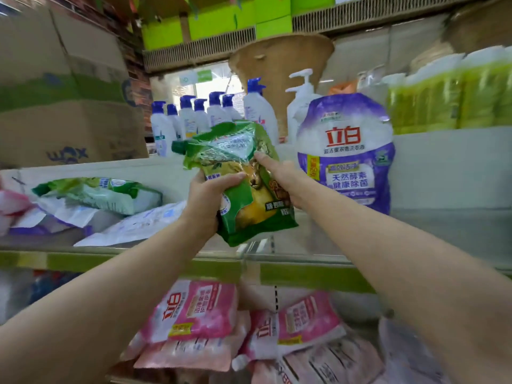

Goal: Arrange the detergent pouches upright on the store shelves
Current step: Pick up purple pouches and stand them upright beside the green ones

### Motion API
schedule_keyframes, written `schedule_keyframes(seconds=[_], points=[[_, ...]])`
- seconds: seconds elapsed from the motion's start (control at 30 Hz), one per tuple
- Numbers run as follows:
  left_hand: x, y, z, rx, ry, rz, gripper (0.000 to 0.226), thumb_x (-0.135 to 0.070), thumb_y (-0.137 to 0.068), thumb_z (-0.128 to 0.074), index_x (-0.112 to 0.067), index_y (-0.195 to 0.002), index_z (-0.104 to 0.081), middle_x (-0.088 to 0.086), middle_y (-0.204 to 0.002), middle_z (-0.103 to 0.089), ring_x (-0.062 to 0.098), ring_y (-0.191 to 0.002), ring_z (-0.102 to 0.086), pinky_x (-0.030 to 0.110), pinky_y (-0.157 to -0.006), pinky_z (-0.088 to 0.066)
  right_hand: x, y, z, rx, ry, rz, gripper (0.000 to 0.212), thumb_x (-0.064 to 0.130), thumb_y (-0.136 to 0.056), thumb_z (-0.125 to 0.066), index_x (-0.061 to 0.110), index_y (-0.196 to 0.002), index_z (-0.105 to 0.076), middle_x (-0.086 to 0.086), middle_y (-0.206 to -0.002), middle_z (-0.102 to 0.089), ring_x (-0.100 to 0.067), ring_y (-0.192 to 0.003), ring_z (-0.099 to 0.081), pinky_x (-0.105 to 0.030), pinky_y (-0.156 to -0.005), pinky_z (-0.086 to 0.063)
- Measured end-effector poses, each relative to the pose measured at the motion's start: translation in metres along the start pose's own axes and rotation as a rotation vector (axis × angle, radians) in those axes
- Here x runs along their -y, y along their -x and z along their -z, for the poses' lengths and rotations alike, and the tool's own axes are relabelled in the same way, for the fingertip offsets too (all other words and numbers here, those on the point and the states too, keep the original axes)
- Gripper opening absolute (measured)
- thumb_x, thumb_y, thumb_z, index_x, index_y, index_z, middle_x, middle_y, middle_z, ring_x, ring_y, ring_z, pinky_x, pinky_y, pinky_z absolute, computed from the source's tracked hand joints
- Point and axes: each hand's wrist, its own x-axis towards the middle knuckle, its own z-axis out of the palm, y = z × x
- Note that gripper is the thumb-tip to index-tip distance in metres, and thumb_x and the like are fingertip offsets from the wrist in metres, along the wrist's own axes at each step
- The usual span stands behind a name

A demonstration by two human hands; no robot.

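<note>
Head view: the green pouch point(249, 195) hangs tilted mid-frame above the shelf point(415, 231), the left hand point(206, 202) gripping its side, the right hand point(281, 177) pressing one straight digit on it with its grip hidden, and it probably needs standing beside the upright purple pouch point(346, 153).

1. My left forearm point(110, 286) is bare and reaches up from the lower left toward the middle.
2. My left hand point(205, 198) grips the pouch point(257, 206) by its left edge. The thumb point(235, 177) lies across the front and the other fingers are hidden behind.
3. My right forearm point(401, 245), also bare, reaches up from the lower right, so the two arms converge.
4. My right hand point(285, 181) holds the right edge. One digit lies straight on the front, pointing up and left; the rest are out of sight.
</note>
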Motion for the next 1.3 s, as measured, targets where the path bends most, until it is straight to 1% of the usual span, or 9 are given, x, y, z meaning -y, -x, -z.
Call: schedule_keyframes(seconds=[0.13, 0.23, 0.37, 0.57, 0.8, 0.93, 1.0, 1.2, 1.3], points=[[0.009, 0.006, -0.054, 0.209, 0.033, 0.022, 0.042, -0.015, -0.083, -0.063, -0.008, -0.124, -0.057, 0.016, -0.106, -0.071, 0.032, -0.089, -0.071, 0.043, -0.073, -0.058, -0.007, 0.012, 0.064, -0.126, -0.106, 0.132, 0.032, 0.039, -0.08, -0.069, 0.015, -0.1, -0.063, -0.005, -0.097, -0.068, -0.025, -0.096, -0.063, -0.039, -0.093, -0.049], [0.026, 0.012, -0.096, 0.26, 0.049, 0.122, 0.037, -0.017, -0.087, -0.058, -0.007, -0.122, -0.058, 0.012, -0.092, -0.074, 0.025, -0.074, -0.074, 0.035, -0.061, -0.058, -0.02, 0.026, 0.11, -0.248, -0.107, 0.2, 0.041, 0.037, -0.08, -0.069, 0.009, -0.109, -0.06, -0.001, -0.097, -0.068, -0.021, -0.096, -0.064, -0.04, -0.094, -0.049], [0.053, 0.015, -0.147, 0.212, 0.019, 0.139, 0.055, -0.018, -0.074, -0.071, -0.009, -0.126, -0.056, 0.014, -0.102, -0.071, 0.023, -0.069, -0.073, 0.033, -0.058, -0.057, -0.031, 0.045, 0.168, -0.395, -0.109, 0.246, 0.052, 0.039, -0.076, -0.072, 0.005, -0.106, -0.048, -0.007, -0.101, -0.065, -0.024, -0.097, -0.063, -0.045, -0.092, -0.05], [0.083, 0.017, -0.226, 0.195, 0.002, 0.104, 0.036, -0.005, -0.076, -0.072, -0.013, -0.109, -0.059, 0.011, -0.095, -0.072, 0.026, -0.076, -0.071, 0.044, -0.075, -0.058, -0.042, 0.069, 0.252, -0.469, -0.087, 0.293, 0.027, 0.027, -0.087, -0.063, 0.015, -0.099, -0.043, -0.007, -0.103, -0.062, -0.027, -0.101, -0.062, -0.046, -0.09, -0.051], [0.111, 0.015, -0.286, 0.175, -0.04, 0.133, 0.019, -0.014, -0.076, -0.074, -0.013, -0.09, -0.061, 0.009, -0.081, -0.072, 0.018, -0.058, -0.07, 0.034, -0.064, -0.059, -0.059, 0.072, 0.315, -0.533, -0.015, 0.231, 0.021, 0.029, -0.093, -0.052, 0.015, -0.102, -0.04, 0.0, -0.1, -0.057, -0.025, -0.105, -0.058, -0.047, -0.096, -0.046], [0.118, 0.011, -0.298, 0.138, -0.051, 0.125, 0.016, -0.021, -0.077, -0.073, -0.017, -0.086, -0.061, 0.001, -0.063, -0.073, 0.013, -0.052, -0.07, 0.029, -0.057, -0.059, -0.059, 0.069, 0.326, -0.521, 0.02, 0.159, 0.031, 0.034, -0.096, -0.046, 0.013, -0.117, -0.035, 0.003, -0.102, -0.052, -0.023, -0.106, -0.053, -0.043, -0.097, -0.044], [0.126, 0.008, -0.295, 0.172, -0.07, 0.109, 0.023, -0.023, -0.077, -0.073, -0.018, -0.096, -0.06, 0.004, -0.081, -0.074, 0.018, -0.067, -0.072, 0.034, -0.068, -0.06, -0.059, 0.069, 0.331, -0.471, 0.05, 0.143, 0.04, 0.035, -0.097, -0.043, 0.013, -0.127, -0.031, 0.0, -0.113, -0.049, -0.023, -0.108, -0.051, -0.04, -0.097, -0.043], [0.14, 0.019, -0.271, 0.468, -0.611, 0.366, 0.094, -0.03, -0.037, -0.093, -0.017, -0.118, -0.046, 0.004, -0.11, -0.063, 0.022, -0.104, -0.058, 0.033, -0.096, -0.043, -0.055, 0.08, 0.348, -0.325, 0.45, -0.143, 0.073, 0.053, -0.089, -0.047, 0.001, -0.138, -0.031, -0.009, -0.135, -0.049, -0.027, -0.121, -0.049, -0.027, -0.083, -0.039], [0.129, 0.015, -0.268, 0.596, -0.81, 0.452, 0.071, -0.019, -0.046, -0.09, -0.019, -0.107, -0.053, -0.001, -0.098, -0.062, 0.014, -0.088, -0.054, 0.028, -0.085, -0.041, -0.051, 0.082, 0.349, -0.159, 0.722, -0.268, 0.091, 0.055, -0.077, -0.064, 0.002, -0.141, -0.028, -0.013, -0.14, -0.045, -0.028, -0.121, -0.05, -0.03, -0.08, -0.043]])
